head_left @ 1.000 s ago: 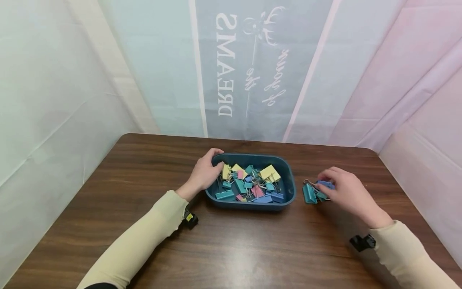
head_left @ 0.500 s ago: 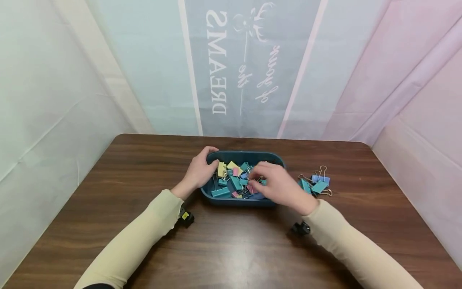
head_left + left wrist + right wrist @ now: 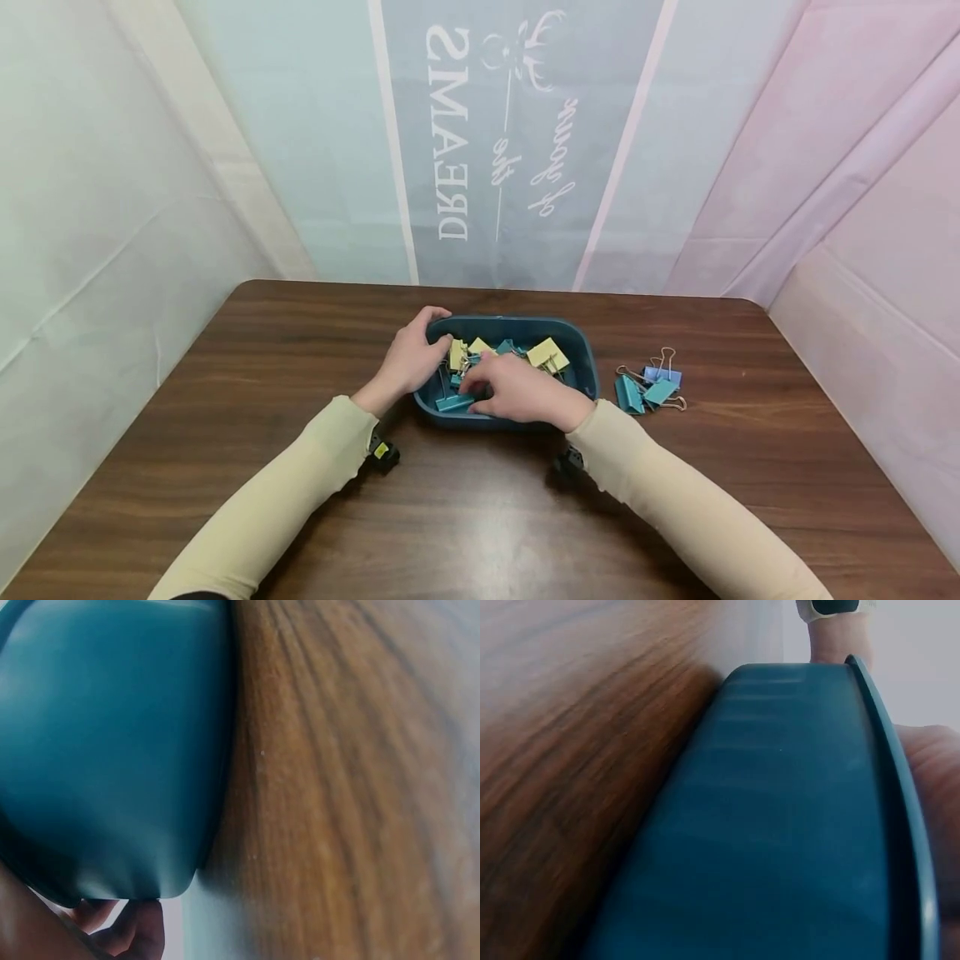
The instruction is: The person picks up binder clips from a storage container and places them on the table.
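Observation:
A dark teal plastic bin point(image 3: 480, 422) with several binder clips in it stands on the table. My left hand point(image 3: 411, 357) grips its left end, thumb over the rim and fingers round the outside. In the left wrist view, the bin's wall point(image 3: 112, 750) fills the upper left. My right hand point(image 3: 521, 390) reaches over the front rim into the bin, fingers bent down among the clips; I cannot tell whether it pinches one. Yellow binder clips point(image 3: 546, 352) show behind it, and a teal binder clip point(image 3: 454, 404) lies left of its fingertips. The hand hides the middle of the pile.
Right of the bin, two teal binder clips point(image 3: 628, 394) and a blue binder clip point(image 3: 667, 377) lie together on the wooden table point(image 3: 315, 350). Cloth printed with lettering point(image 3: 450, 133) hangs behind the table's far edge.
My right hand has left the clips on the table's right side and moved leftward into the bin. The blue clip now lies beside the teal ones. The left hand keeps its hold.

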A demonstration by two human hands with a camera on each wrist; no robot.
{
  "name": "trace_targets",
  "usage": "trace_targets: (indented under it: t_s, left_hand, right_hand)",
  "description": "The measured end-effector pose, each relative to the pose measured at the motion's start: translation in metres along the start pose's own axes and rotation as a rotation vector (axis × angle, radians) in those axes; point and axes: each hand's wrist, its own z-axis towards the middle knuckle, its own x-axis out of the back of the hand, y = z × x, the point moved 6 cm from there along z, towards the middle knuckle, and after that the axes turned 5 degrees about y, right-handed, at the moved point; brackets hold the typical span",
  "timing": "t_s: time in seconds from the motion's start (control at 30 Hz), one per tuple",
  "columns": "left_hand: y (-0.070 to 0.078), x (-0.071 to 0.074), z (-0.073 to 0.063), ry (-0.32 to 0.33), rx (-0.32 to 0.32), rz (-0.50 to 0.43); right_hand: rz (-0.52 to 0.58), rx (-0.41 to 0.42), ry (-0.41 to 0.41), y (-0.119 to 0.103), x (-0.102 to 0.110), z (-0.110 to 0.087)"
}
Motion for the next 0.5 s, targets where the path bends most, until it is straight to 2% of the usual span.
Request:
trace_targets:
  t_s: [0.23,0.5]
  left_hand:
    - [0.002,0.000,0.001,-0.006,-0.021,-0.005]
    - [0.000,-0.001,-0.001,-0.004,-0.015,-0.010]
  right_hand:
    - [-0.059,-0.026,-0.082,-0.002,-0.008,0.014]
    - [-0.142,-0.041,-0.096,-0.006,-0.015,0.021]
